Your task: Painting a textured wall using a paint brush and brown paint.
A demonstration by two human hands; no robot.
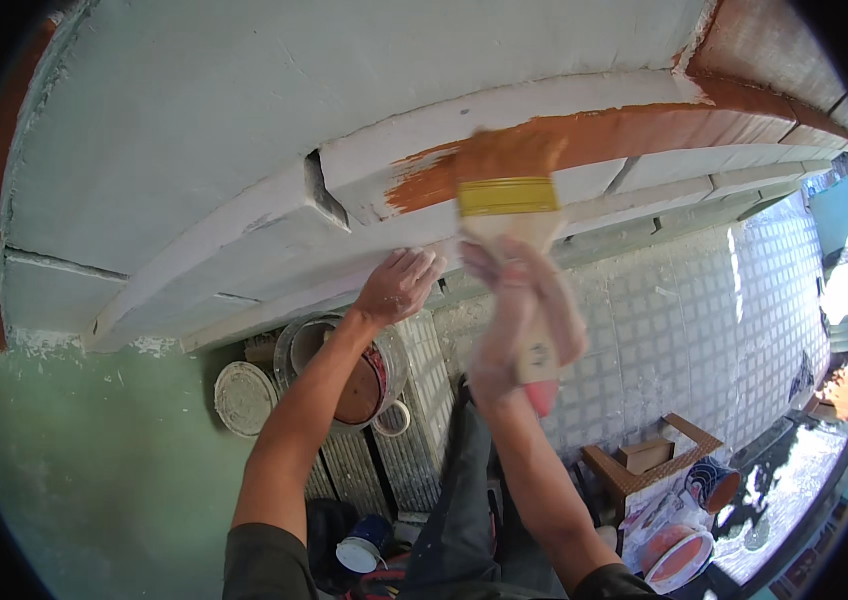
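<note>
My right hand (525,307) is closed around the wooden handle of a wide paintbrush (510,196) with a yellow ferrule. Its orange-brown bristles lie against the face of a pale wall ledge (364,169), at the left part of a painted orange-brown band (619,135). The hand and brush are somewhat blurred. My left hand (400,285) holds no tool; its bent fingers rest at the lower edge of the ledge. Below my left forearm stands a clear bucket (396,360) with brown paint (358,394) inside, partly hidden by the arm.
A round crusted lid (245,399) and a tape roll (392,418) lie beside the bucket, over ribbed planks (412,461). Lower down is a blue can (364,544). At the lower right are a cardboard box (649,457) and a paint-stained tub (679,559). A green wall (93,450) rises left.
</note>
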